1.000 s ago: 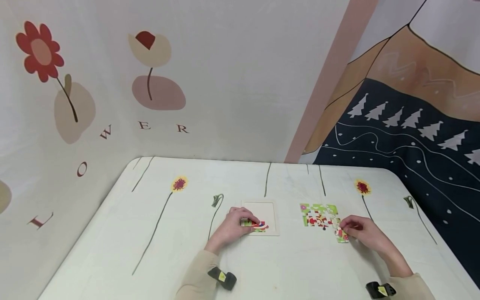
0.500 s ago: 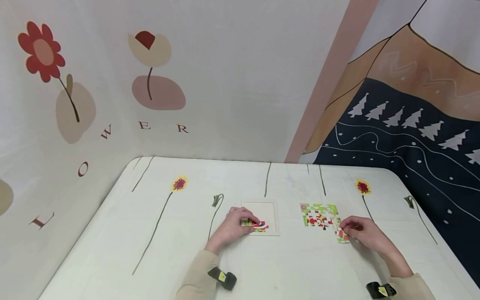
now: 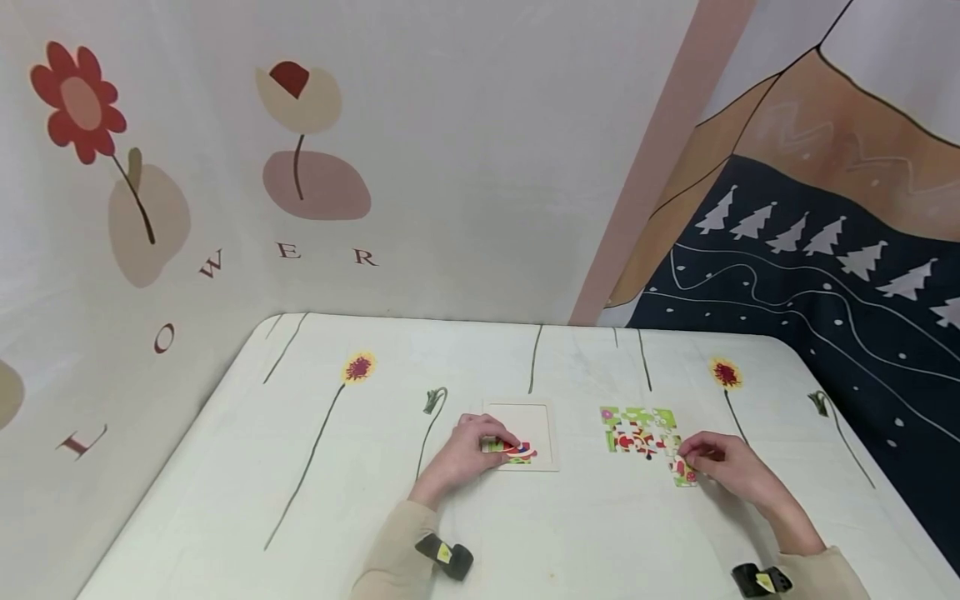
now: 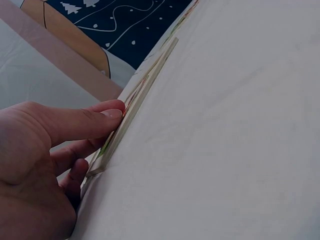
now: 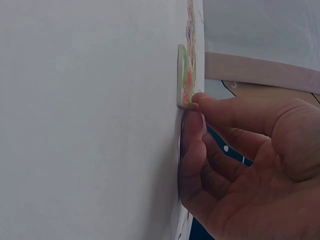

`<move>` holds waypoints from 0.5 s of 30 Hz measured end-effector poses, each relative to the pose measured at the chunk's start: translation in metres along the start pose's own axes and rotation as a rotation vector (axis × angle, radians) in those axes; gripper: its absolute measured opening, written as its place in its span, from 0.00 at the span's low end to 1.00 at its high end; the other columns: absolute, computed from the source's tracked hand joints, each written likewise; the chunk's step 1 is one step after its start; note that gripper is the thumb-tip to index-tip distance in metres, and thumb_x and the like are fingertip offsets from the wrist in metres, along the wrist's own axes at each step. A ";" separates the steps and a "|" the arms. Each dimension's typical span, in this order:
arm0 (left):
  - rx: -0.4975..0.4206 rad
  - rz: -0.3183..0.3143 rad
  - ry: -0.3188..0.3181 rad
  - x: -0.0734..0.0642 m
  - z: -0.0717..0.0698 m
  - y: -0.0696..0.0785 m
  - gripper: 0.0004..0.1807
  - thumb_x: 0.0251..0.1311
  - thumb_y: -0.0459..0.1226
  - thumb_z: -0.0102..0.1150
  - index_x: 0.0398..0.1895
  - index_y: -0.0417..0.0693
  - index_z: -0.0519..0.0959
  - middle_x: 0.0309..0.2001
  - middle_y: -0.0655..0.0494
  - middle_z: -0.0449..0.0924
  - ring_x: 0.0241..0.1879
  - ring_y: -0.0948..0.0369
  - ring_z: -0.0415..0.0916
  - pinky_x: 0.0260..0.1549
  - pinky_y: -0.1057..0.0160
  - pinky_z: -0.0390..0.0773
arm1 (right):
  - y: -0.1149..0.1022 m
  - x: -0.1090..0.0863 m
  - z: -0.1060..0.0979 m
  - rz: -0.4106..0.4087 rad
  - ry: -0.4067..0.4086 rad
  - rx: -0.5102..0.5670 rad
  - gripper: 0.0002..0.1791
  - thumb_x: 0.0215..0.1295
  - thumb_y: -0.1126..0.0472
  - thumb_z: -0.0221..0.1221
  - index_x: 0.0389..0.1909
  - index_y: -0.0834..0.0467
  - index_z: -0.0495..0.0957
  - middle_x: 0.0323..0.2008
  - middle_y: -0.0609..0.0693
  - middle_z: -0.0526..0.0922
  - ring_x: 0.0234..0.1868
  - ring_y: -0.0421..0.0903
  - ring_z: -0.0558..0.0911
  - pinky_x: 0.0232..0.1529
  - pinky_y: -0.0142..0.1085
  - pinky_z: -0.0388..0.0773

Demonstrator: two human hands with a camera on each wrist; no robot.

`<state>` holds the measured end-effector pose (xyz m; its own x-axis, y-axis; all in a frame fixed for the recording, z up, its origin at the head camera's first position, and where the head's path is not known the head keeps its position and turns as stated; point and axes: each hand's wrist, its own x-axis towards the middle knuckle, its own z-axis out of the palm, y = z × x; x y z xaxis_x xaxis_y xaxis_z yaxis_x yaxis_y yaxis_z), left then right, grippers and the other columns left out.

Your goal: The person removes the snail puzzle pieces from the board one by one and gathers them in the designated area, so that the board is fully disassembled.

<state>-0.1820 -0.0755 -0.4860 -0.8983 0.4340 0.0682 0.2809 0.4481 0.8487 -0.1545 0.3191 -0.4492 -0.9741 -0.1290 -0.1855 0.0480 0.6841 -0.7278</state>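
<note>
A square puzzle tray (image 3: 553, 442) lies flat mid-table, with puzzle pieces in its lower left part. My left hand (image 3: 467, 454) is at that corner, thumb and fingertips pinching a red, white and blue puzzle piece (image 3: 525, 452). In the left wrist view, the thumb is by the edge of the tray (image 4: 142, 97); the fingers partly hide the piece. To the right lies a group of puzzle pieces (image 3: 637, 417), green, red and white. My right hand (image 3: 726, 462) pinches the edge of a green and red puzzle piece (image 3: 683, 477) at the group's lower right corner.
The table (image 3: 592, 533) has a white cloth printed with flowers and stems. Behind it hangs a pale printed curtain (image 3: 465, 167), with a dark, tree-patterned part (image 3: 832, 275) at the right. Each sleeve carries a black wrist camera (image 3: 446, 557).
</note>
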 end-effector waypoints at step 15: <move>0.022 -0.011 0.020 -0.002 0.000 0.003 0.12 0.52 0.29 0.66 0.40 0.51 0.86 0.44 0.62 0.78 0.52 0.54 0.64 0.51 0.50 0.64 | -0.008 -0.001 0.002 -0.044 -0.001 0.040 0.08 0.65 0.69 0.58 0.43 0.67 0.79 0.37 0.54 0.81 0.33 0.46 0.74 0.31 0.34 0.71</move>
<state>-0.1795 -0.0747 -0.4841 -0.9079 0.4134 0.0691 0.2778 0.4702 0.8377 -0.1534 0.3127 -0.4444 -0.9754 -0.1586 -0.1532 0.0141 0.6486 -0.7610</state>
